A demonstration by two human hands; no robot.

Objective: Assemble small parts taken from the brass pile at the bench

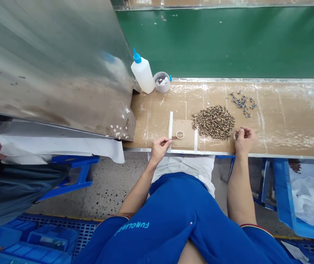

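My left hand is closed in a pinch on a small flat brown piece, its far end close to a small round clear dish. That dish rests on a cardboard pad with white tape strips at both sides. My right hand is closed, fingers curled, beside a large heap of tiny brass-coloured metal parts. Something small and pale shows at its fingertips, too small to name. Farther back lies a loose scatter of small parts with bluish and gold tones.
A white squeeze bottle with a blue nozzle stands by a tape roll at the bench's back left. A metal housing walls off the left. Behind runs a green belt. A blue crate sits low right; another person sits left.
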